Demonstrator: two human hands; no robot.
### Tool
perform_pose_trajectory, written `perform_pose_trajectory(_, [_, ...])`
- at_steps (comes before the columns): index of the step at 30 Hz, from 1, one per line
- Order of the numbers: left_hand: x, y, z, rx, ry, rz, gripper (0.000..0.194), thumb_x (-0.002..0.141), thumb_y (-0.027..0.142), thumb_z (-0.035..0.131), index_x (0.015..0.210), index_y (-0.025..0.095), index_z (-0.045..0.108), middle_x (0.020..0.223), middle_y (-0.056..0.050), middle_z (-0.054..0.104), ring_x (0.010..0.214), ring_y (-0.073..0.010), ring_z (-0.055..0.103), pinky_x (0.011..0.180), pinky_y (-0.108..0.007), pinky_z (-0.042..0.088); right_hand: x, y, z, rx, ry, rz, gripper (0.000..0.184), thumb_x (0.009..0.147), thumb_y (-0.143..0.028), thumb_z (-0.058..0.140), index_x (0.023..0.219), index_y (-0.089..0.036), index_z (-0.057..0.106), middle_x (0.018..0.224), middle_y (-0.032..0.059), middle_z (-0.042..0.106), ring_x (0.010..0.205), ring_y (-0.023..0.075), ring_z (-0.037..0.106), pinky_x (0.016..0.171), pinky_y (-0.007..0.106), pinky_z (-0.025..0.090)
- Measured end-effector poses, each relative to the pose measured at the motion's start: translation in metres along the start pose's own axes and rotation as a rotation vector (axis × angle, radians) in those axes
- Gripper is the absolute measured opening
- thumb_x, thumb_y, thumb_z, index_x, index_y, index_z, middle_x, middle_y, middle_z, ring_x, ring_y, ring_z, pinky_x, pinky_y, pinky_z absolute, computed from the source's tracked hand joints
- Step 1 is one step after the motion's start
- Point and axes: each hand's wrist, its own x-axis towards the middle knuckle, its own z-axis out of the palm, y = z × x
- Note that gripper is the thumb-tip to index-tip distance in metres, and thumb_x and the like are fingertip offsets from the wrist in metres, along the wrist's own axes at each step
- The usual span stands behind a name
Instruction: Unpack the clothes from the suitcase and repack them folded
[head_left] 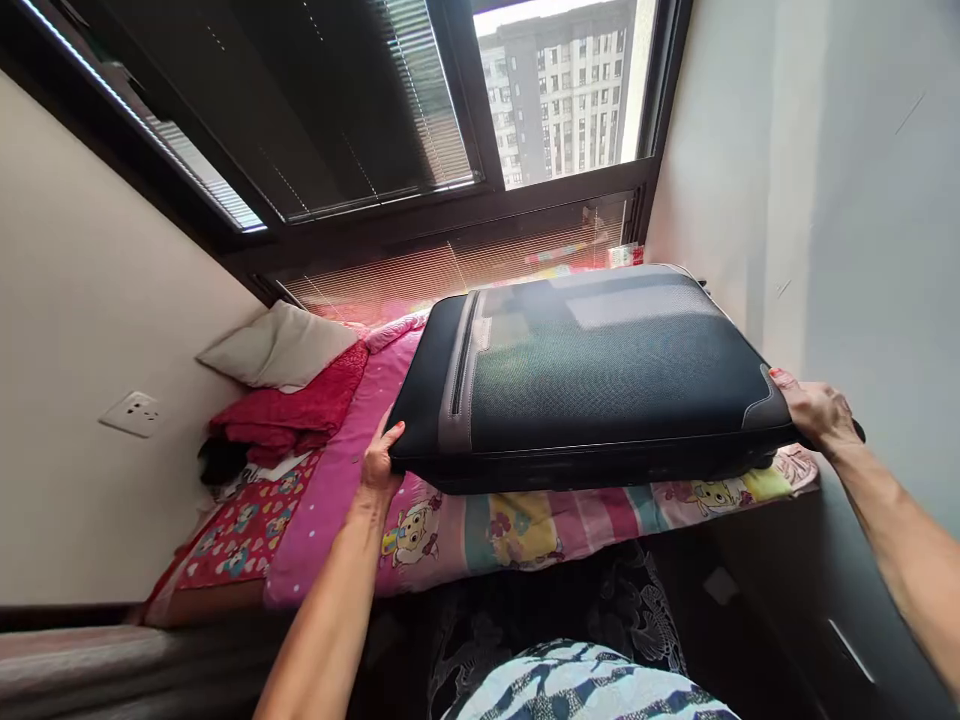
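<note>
A large black suitcase (600,370) lies flat, front face up, over the bed with its pink patterned quilt (525,535). My left hand (381,458) grips its near left corner, thumb on top and fingers hidden beneath. At the near right corner, my right hand (817,408) holds the case by its edge, thumb on the leather corner patch and the other fingers wrapped round the end. The case's near edge reaches out towards the bed's edge. Whether its underside rests on the quilt or is slightly raised, I cannot tell.
A pale pillow (281,345) and a crimson blanket (300,410) lie at the bed's left end. Windows with blinds (360,110) stand behind the bed. White walls close in on both sides, the right wall (847,200) near the case. A socket plate (133,413) is on the left wall.
</note>
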Motion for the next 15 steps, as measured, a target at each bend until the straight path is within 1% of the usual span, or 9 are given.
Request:
perform_pose_trajectory(2, [-0.013,-0.006,0.001,-0.001,0.056,-0.013,0.063,0.074,0.04,0.073,0.132,0.016,0.077,0.122,-0.013,0.083,0.132,-0.0358,0.074,0.119,-0.053,0.058,0.003,0.0,-0.001,0.037,-0.033,0.035,0.061,0.113,-0.05,0.039,0.116,-0.011,0.086,0.136,0.0331,0.072,0.114,0.0383,0.069,0.087,0.041,0.043])
perform_pose_trajectory(3, [-0.022,-0.011,-0.001,0.005,0.075,-0.029,0.061,0.075,0.041,0.072,0.13,0.016,0.078,0.119,-0.013,0.083,0.13,-0.0365,0.074,0.118,-0.054,0.06,0.006,0.001,-0.001,0.06,-0.032,0.032,0.06,0.113,-0.049,0.04,0.116,-0.011,0.086,0.137,0.033,0.072,0.113,0.0377,0.068,0.087,0.041,0.043])
perform_pose_trajectory(6, [-0.054,-0.03,-0.01,0.042,0.136,-0.057,0.056,0.08,0.043,0.073,0.129,0.017,0.079,0.115,-0.012,0.083,0.127,-0.0367,0.076,0.115,-0.056,0.062,0.02,0.005,-0.006,0.117,-0.041,0.037,0.054,0.112,-0.043,0.045,0.111,-0.009,0.086,0.13,0.0337,0.074,0.103,0.0322,0.066,0.084,0.04,0.041])
perform_pose_trajectory(9, [-0.077,-0.048,-0.014,0.106,0.248,0.031,0.053,0.088,0.047,0.067,0.133,0.021,0.078,0.121,-0.01,0.083,0.132,-0.0344,0.074,0.117,-0.055,0.06,0.031,0.007,-0.013,0.144,-0.053,0.035,0.05,0.113,-0.037,0.046,0.115,-0.006,0.086,0.128,0.0348,0.075,0.102,0.0281,0.066,0.082,0.037,0.041])
perform_pose_trajectory(10, [-0.079,-0.052,-0.013,0.111,0.294,0.072,0.053,0.091,0.048,0.062,0.134,0.022,0.078,0.122,-0.009,0.082,0.133,-0.0335,0.073,0.118,-0.055,0.059,0.033,0.007,-0.014,0.134,-0.048,0.026,0.051,0.114,-0.035,0.044,0.12,-0.005,0.085,0.13,0.0355,0.074,0.106,0.0283,0.067,0.083,0.037,0.04])
perform_pose_trajectory(12, [-0.075,-0.055,-0.007,0.074,0.346,0.119,0.054,0.096,0.05,0.054,0.135,0.021,0.077,0.124,-0.009,0.082,0.134,-0.0319,0.073,0.118,-0.053,0.059,0.036,0.004,-0.017,0.092,-0.044,-0.009,0.055,0.116,-0.035,0.04,0.13,-0.003,0.082,0.133,0.0365,0.072,0.114,0.0301,0.068,0.085,0.037,0.04])
perform_pose_trajectory(13, [-0.071,-0.055,-0.004,0.036,0.358,0.121,0.054,0.097,0.051,0.052,0.134,0.021,0.078,0.125,-0.01,0.082,0.132,-0.0312,0.073,0.117,-0.052,0.06,0.038,0.002,-0.018,0.066,-0.047,-0.021,0.057,0.116,-0.037,0.039,0.133,-0.002,0.08,0.134,0.0364,0.072,0.116,0.0314,0.068,0.085,0.037,0.041])
perform_pose_trajectory(15, [-0.059,-0.051,0.003,-0.038,0.357,0.109,0.053,0.097,0.05,0.053,0.133,0.019,0.079,0.125,-0.01,0.082,0.129,-0.0297,0.075,0.115,-0.048,0.061,0.041,0.0,-0.017,0.027,-0.057,-0.034,0.06,0.115,-0.043,0.039,0.133,-0.003,0.08,0.135,0.0348,0.072,0.118,0.0333,0.069,0.085,0.036,0.044])
